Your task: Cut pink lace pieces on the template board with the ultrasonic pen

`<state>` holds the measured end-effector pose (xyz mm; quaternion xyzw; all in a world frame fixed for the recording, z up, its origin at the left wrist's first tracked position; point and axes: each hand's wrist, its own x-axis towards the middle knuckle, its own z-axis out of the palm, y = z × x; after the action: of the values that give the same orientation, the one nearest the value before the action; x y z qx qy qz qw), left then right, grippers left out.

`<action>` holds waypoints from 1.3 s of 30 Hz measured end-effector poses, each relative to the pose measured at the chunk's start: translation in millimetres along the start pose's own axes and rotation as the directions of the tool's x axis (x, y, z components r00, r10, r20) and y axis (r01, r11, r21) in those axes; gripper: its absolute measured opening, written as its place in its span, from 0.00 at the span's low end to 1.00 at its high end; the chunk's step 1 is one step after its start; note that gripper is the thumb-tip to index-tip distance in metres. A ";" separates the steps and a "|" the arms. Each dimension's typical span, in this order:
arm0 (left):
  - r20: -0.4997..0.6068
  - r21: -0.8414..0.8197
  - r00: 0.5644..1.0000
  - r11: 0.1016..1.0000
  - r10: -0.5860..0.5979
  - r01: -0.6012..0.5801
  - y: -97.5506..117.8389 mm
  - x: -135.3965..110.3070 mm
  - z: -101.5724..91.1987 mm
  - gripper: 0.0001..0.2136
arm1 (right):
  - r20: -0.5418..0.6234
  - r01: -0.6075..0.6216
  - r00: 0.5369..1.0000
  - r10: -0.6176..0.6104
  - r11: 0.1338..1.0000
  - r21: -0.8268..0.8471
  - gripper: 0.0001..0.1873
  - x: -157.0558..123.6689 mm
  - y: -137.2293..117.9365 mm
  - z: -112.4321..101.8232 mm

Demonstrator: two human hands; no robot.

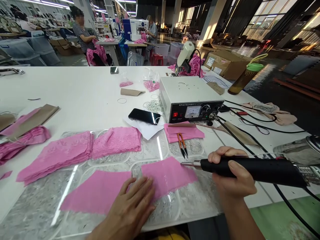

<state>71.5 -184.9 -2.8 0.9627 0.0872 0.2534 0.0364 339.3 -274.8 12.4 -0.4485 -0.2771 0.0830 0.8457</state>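
My right hand (232, 173) grips a handheld ultrasonic welder (252, 168), black-bodied with a thin metal tip pointing left. That tip is at the right part of a pink fabric piece (172, 175); whether it touches cannot be made out. With fingers stretched out, my left hand (132, 203) lies flat on the left edge of this piece. It also reaches the right end of a second pink fabric piece (96, 191). Behind them lie a stack of pink fabric pieces (60, 153) and a stack of pink lace pieces (117, 141). Orange-handled thread snips (182, 145) rest by folded pink fabric (197, 131).
Beyond the mat (37, 203) stands a welder control box (190, 96), with black cables (285, 200) at the right. A black phone (144, 116) lies on white paper. A bottle (246, 78) and a carton (226, 63) are at the back right. Co-workers sit farther off.
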 end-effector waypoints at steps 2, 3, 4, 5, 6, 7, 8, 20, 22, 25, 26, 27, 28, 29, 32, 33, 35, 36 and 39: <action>0.003 -0.007 1.000 1.000 0.000 0.000 -0.2 -0.5 0.0 0.12 | 0.017 0.001 1.000 -0.001 1.000 0.004 0.07 -0.2 0.6 -0.6; 0.004 -0.007 1.000 1.000 -0.001 0.001 -0.5 -0.8 -0.1 0.12 | 0.020 0.000 1.000 0.000 1.000 0.006 0.07 -0.2 0.8 -0.7; 0.004 -0.004 1.000 1.000 -0.002 0.002 -0.9 -1.0 -0.3 0.12 | 0.022 0.000 1.000 0.000 1.000 0.007 0.06 -0.2 0.8 -0.6; 0.004 -0.001 1.000 1.000 0.000 0.000 -1.4 -1.0 -0.5 0.12 | 0.023 0.000 1.000 0.000 1.000 0.007 0.06 -0.2 0.9 -0.1; 0.004 0.003 1.000 1.000 0.003 -0.003 -2.0 -1.0 -0.9 0.12 | 0.025 -0.001 1.000 0.000 1.000 0.005 0.05 0.0 0.9 0.6; 0.007 0.005 1.000 1.000 0.006 -0.006 -2.6 -0.9 -1.4 0.12 | 0.026 -0.001 1.000 0.001 1.000 0.003 0.05 0.2 0.9 1.4; 0.009 0.005 1.000 1.000 0.009 -0.009 -3.2 -0.7 -1.9 0.12 | 0.029 -0.004 1.000 0.004 1.000 0.001 0.05 0.5 0.9 2.3; -0.055 -0.089 0.998 0.996 -0.031 0.026 1.6 -9.6 11.6 0.13 | -0.068 -0.005 0.998 0.003 0.999 -0.038 0.07 3.8 -17.7 -12.5; -0.048 -0.090 0.999 0.996 -0.026 0.021 1.9 -9.1 11.3 0.13 | -0.053 -0.003 0.999 0.001 0.999 -0.042 0.06 2.1 -18.4 -14.6; -0.047 -0.059 0.999 0.998 -0.004 0.001 1.9 -7.1 9.1 0.13 | -0.043 0.009 0.999 -0.010 0.999 -0.035 0.06 0.4 -16.9 -15.2; -0.054 -0.056 0.999 0.998 -0.003 0.000 1.9 -6.7 8.6 0.14 | -0.038 0.008 0.999 -0.009 0.999 -0.032 0.06 0.2 -16.1 -15.1; -0.059 -0.057 0.998 0.998 -0.007 0.004 1.8 -6.6 8.4 0.14 | -0.033 0.007 0.999 -0.008 1.000 -0.028 0.06 0.1 -15.4 -14.9; -0.062 -0.063 0.998 0.998 -0.016 0.012 1.6 -6.9 8.4 0.14 | -0.029 0.006 1.000 -0.006 1.000 -0.025 0.06 0.1 -14.8 -14.7; -0.062 -0.069 0.998 0.997 -0.026 0.022 1.3 -7.5 8.7 0.14 | -0.024 0.004 1.000 -0.005 1.000 -0.024 0.06 0.1 -14.3 -14.4; -0.049 -0.080 0.998 0.996 -0.033 0.029 0.2 -10.5 11.3 0.14 | -0.008 0.015 1.000 -0.016 0.999 -0.031 0.05 -0.1 -13.5 -13.0; -0.051 -0.079 0.998 0.997 -0.031 0.027 -0.1 -11.7 12.7 0.13 | -0.005 0.020 1.000 -0.020 0.999 -0.035 0.05 -0.2 -13.4 -12.4; -0.063 -0.074 0.998 0.997 -0.032 0.027 -0.7 -14.4 15.8 0.13 | -0.005 0.020 1.000 -0.021 0.999 -0.044 0.05 -0.1 -13.6 -11.7; -0.072 -0.071 0.997 0.997 -0.039 0.034 -0.9 -15.8 17.4 0.13 | -0.011 0.019 1.000 -0.019 0.999 -0.048 0.05 0.2 -14.1 -11.8; -0.088 -0.059 0.995 0.998 -0.044 0.039 -1.3 -19.7 20.9 0.13 | -0.052 0.017 0.998 -0.020 0.998 -0.057 0.06 1.4 -17.8 -15.1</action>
<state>64.7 -187.8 -30.6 0.9470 0.1015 0.2976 0.0652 346.8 -295.4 20.5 -0.4717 -0.2609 0.0557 0.8404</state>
